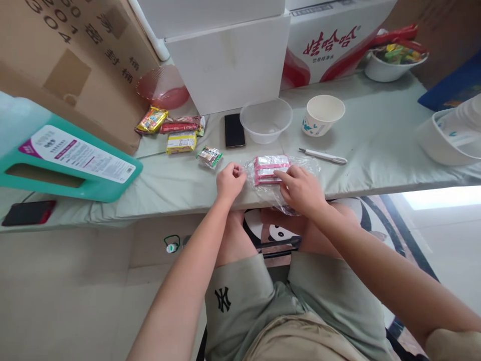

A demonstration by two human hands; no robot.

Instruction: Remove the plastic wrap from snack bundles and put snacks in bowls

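Left hand (229, 184) is held at the left edge of crinkled clear plastic film (268, 191), fingertips curled in; whether film is pinched can't be told. Right hand (305, 189) is placed with index finger extended onto the pink-edged silver flat pack (269, 175), other fingers half curled; any grip on film underneath is hidden. Pack is laid flat on the film, near the front edge of the pale green cloth-covered bench (379, 145), between the two hands. For clean handling: pack should be pinned lightly, film gripped at a loose edge and kept taut and low, no hard pressing in case the contents are brittle. Slim white-handled tool (326, 157) is best kept out of the right wrist's way. Writing: red "娃哈哈" with ® can be read on the white carton (330, 45), smaller "饮用纯净水" below. "304", "201" and "密封" are printed on the brown cardboard box (75, 65). Barcode is seen on the white-and-purple label (78, 155) of the green plastic jug (108, 188); fine print can't be resolved. Black interlocked monogram, probably NY, is on the grey-green shorts (248, 286).
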